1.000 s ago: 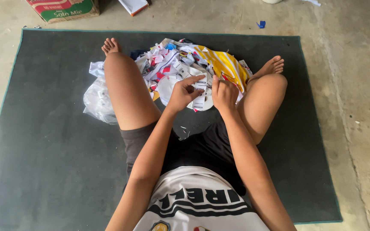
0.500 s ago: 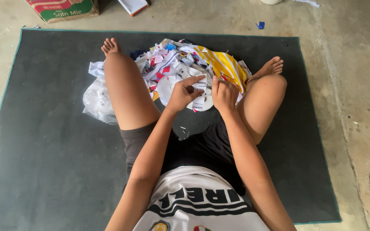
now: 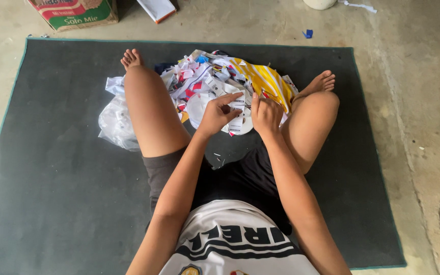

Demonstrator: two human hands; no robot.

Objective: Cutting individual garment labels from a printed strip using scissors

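Both hands meet over a small white paper strip point(image 3: 237, 113): the left hand point(image 3: 215, 114) pinches its near edge, index finger stretched across, and the right hand point(image 3: 267, 116) closes on its other side. The strip hangs just above a pile of cut wrappers and scraps point(image 3: 215, 76) at twelve o'clock, between bare knees. A dark mat point(image 3: 52, 178) lies beneath; a cardboard box point(image 3: 72, 11) sits at eleven.
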